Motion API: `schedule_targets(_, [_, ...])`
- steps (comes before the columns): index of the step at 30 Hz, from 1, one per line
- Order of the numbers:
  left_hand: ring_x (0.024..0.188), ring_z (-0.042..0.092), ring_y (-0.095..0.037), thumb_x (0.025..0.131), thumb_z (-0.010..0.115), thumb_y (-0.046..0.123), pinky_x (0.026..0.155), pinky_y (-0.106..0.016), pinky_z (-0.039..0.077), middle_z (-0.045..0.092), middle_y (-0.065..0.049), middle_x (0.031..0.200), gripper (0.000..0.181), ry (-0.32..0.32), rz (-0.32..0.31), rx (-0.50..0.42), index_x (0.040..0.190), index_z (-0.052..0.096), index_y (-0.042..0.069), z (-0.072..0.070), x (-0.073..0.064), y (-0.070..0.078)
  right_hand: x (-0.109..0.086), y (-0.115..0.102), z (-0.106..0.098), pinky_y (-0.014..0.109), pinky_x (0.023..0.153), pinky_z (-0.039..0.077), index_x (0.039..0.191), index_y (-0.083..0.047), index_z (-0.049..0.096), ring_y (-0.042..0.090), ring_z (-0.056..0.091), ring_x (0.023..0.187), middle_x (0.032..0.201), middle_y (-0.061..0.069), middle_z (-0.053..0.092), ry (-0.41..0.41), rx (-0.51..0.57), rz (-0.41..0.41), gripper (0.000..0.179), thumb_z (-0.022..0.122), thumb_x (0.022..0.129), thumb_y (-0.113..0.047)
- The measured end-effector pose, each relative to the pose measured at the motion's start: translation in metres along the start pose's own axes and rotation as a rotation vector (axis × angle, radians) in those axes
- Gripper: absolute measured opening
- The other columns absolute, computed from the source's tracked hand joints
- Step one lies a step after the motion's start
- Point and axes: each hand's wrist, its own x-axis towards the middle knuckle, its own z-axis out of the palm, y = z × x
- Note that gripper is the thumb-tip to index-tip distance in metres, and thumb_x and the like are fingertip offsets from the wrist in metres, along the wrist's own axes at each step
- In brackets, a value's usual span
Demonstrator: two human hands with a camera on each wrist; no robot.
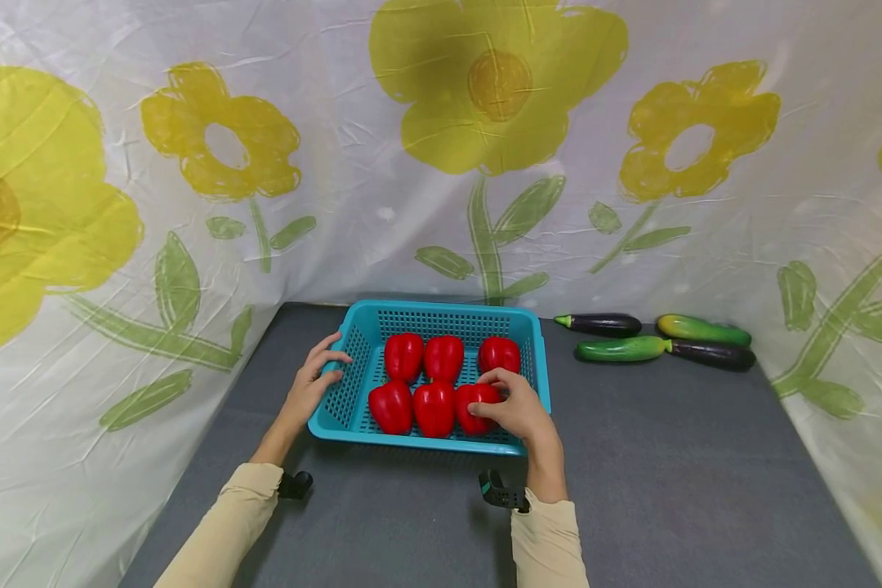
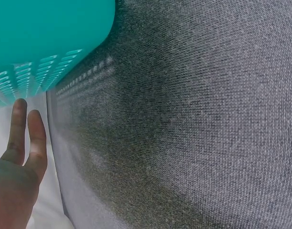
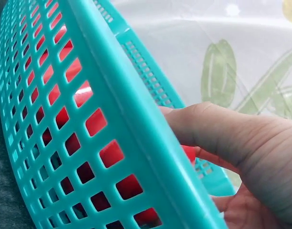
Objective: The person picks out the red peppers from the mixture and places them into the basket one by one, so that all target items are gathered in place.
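Note:
Red bell peppers (image 1: 434, 409) sit in two rows inside a turquoise plastic basket (image 1: 441, 309) with perforated walls. My right hand (image 1: 513, 406) reaches over the near side and grips the front-right bell pepper (image 1: 470, 408) between thumb and fingers. From the right wrist, the basket wall (image 3: 112, 95) covers most of that pepper, and red shows through its holes. At the basket's left side, my left hand (image 1: 314, 381) has its fingertips over the rim. Two fingers (image 2: 37, 138) of it extend straight beside the outer wall in the left wrist view.
Beyond the basket's right end lie two dark eggplants (image 1: 606, 325) and two green zucchini (image 1: 621, 349), one partly yellow. A dark grey cloth (image 1: 647, 474) covers the table. Behind it hangs a white curtain (image 1: 345, 204) with yellow flowers.

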Motion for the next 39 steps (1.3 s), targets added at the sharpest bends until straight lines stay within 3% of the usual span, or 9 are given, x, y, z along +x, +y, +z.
schedule_targets(4, [0.145, 0.019, -0.047, 0.098, 0.049, -0.011, 0.096, -0.043, 0.034, 0.027, -0.032, 0.157, 0.02, -0.002, 0.0, -0.006, 0.113, 0.061, -0.015, 0.001, 0.0, 0.002, 0.0, -0.002, -0.001, 0.044, 0.076, 0.056, 0.118, -0.004, 0.066, 0.036, 0.055, 0.111, 0.123, 0.016, 0.061, 0.006, -0.019, 0.023, 0.038, 0.081, 0.084, -0.008])
schedule_targets(11, [0.147, 0.02, -0.039, 0.1, 0.05, -0.007, 0.097, -0.039, 0.034, 0.029, -0.021, 0.16, 0.021, 0.008, 0.007, 0.015, 0.116, 0.064, -0.009, 0.0, -0.001, -0.004, 0.0, -0.002, -0.001, 0.044, 0.076, 0.056, 0.119, -0.004, 0.067, 0.035, 0.055, 0.112, 0.122, 0.015, 0.062, 0.003, -0.028, 0.007, 0.037, 0.081, 0.084, -0.009])
schedule_targets(17, [0.146, 0.02, -0.038, 0.1, 0.05, -0.005, 0.096, -0.038, 0.035, 0.03, -0.02, 0.159, 0.02, 0.009, 0.016, 0.009, 0.115, 0.064, -0.008, 0.0, -0.002, -0.006, -0.001, -0.002, -0.001, 0.044, 0.076, 0.056, 0.121, -0.006, 0.069, 0.036, 0.054, 0.114, 0.126, 0.015, 0.061, 0.03, -0.021, 0.005, 0.038, 0.08, 0.085, -0.008])
schedule_targets(30, [0.146, 0.02, -0.039, 0.1, 0.05, -0.007, 0.097, -0.052, 0.03, 0.029, -0.026, 0.158, 0.019, 0.007, 0.034, 0.0, 0.113, 0.063, -0.01, 0.0, -0.001, -0.007, -0.003, -0.004, -0.003, 0.043, 0.074, 0.056, 0.118, 0.001, 0.066, 0.036, 0.053, 0.11, 0.123, 0.019, 0.061, 0.034, -0.054, 0.022, 0.038, 0.08, 0.083, -0.004])
schedule_targets(34, [0.146, 0.02, -0.039, 0.099, 0.05, -0.008, 0.097, -0.056, 0.029, 0.03, -0.025, 0.158, 0.02, 0.01, 0.03, -0.005, 0.113, 0.063, -0.01, 0.001, -0.001, -0.005, -0.004, -0.005, -0.006, 0.043, 0.073, 0.056, 0.117, 0.001, 0.067, 0.036, 0.056, 0.107, 0.121, 0.018, 0.061, 0.028, -0.022, -0.008, 0.037, 0.08, 0.083, -0.004])
schedule_targets(39, [0.146, 0.02, -0.039, 0.1, 0.05, -0.007, 0.096, -0.052, 0.031, 0.03, -0.022, 0.159, 0.02, 0.008, 0.025, -0.005, 0.114, 0.065, -0.008, 0.0, -0.001, -0.004, -0.006, -0.006, -0.014, 0.044, 0.077, 0.057, 0.118, -0.002, 0.07, 0.039, 0.062, 0.105, 0.126, 0.016, 0.06, 0.003, 0.057, -0.075, 0.037, 0.082, 0.084, -0.005])
